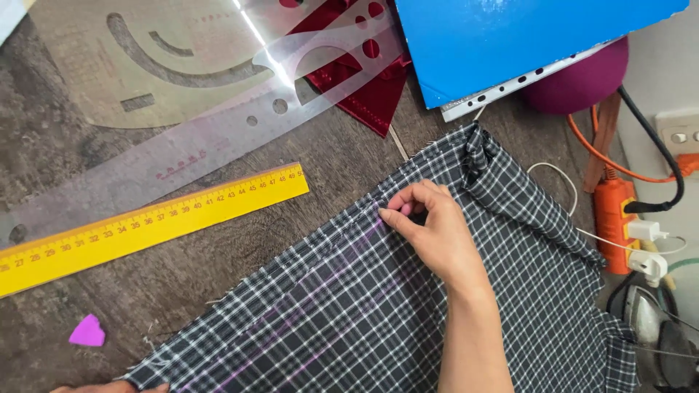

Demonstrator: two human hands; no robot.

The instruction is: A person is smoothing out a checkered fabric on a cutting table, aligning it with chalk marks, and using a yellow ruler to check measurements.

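1. Both hands work the same piece of cloth. The right hand comes in from the lower edge of the view and pinches the frayed upper edge of a dark plaid fabric between thumb and fingertips, closed on a small fold of it.
2. At the bottom left corner only a sliver of the left hand shows, resting at the cloth's lower corner; I cannot tell whether it grips or merely presses there.
3. Held at those two ends, the frayed edge runs taut and diagonal, which seems meant to keep it straight along the faint purple chalk lines drawn on the cloth.
4. The fabric lies flat on the dark wood-grain worktop, filling the lower middle and right, with one corner bunched up near the top.
5. Just beside that edge, parallel to it, lies a yellow ruler; above it a clear curved pattern ruler overlaps a scrap of red satin.
6. A purple tailor's chalk sits near the left hand, within easy reach.
7. No open container is in view. A blue folder rests over a punched plastic sleeve, contents hidden. An orange power strip at right holds white plugs.
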